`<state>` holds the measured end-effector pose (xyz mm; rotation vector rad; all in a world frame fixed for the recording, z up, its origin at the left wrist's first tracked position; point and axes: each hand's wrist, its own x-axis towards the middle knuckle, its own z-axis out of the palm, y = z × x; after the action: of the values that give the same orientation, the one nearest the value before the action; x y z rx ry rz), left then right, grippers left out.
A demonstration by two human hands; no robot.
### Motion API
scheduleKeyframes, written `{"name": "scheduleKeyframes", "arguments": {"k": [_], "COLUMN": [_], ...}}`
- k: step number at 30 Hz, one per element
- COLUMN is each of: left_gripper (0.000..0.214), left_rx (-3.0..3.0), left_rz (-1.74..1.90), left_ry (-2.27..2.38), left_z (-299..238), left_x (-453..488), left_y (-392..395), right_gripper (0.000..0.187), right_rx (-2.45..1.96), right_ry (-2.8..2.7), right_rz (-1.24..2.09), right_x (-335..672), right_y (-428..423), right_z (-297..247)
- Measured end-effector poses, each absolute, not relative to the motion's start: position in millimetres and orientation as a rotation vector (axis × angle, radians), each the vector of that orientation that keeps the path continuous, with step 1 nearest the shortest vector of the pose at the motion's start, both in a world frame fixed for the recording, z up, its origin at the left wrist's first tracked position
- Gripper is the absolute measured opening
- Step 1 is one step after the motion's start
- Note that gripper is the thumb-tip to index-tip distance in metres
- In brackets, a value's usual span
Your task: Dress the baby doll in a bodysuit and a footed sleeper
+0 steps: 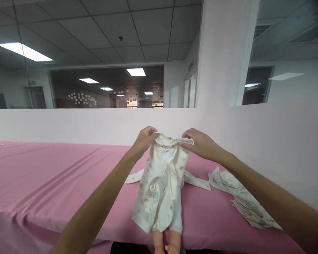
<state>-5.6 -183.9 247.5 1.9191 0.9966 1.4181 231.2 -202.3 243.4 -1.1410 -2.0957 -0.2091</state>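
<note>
A pair of white baby pants with a small coloured print hangs from both my hands, its gathered waistband spread wide. My left hand is closed, pinching the left end of the waistband. At the right end, my right hand grips the band between thumb and fingers. Behind and below the pants a baby doll lies on its back, its bare feet toward me. White printed sleeves stretch out to both sides of it. The pants hide its head and trunk.
Pink cloth covers the table, whose near edge runs just below the doll's legs. Crumpled pale printed clothes lie to the right, partly behind my right forearm. A white wall with windows stands behind the table.
</note>
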Motion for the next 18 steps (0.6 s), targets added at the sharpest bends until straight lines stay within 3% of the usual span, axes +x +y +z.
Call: {"name": "scheduleKeyframes", "arguments": {"k": [4,9,13,18], "left_gripper": [0.016,0.022,0.017,0.019], "left_rx": [2.052,1.961,2.137,2.554], "left_rz": [1.374,1.355,1.402,1.549], "left_ry": [0.994,1.038,1.144,1.346], "left_z": [258,261,249,220], "left_x": [23,35,40,54], "left_y": [-192,-203,-205,-203], "right_gripper": [0.034,0.017,0.017,0.013], "right_rx": [-0.946,-0.937,-0.691,-0.551], "right_ry": [-2.099,-2.0,-1.809,-1.601], "right_rz": [-0.067,0.644,1.213,1.429], "right_x": [202,195,197,189], "right_y": [-232,-238,-220,-200], "right_z": [250,252,234,199]}}
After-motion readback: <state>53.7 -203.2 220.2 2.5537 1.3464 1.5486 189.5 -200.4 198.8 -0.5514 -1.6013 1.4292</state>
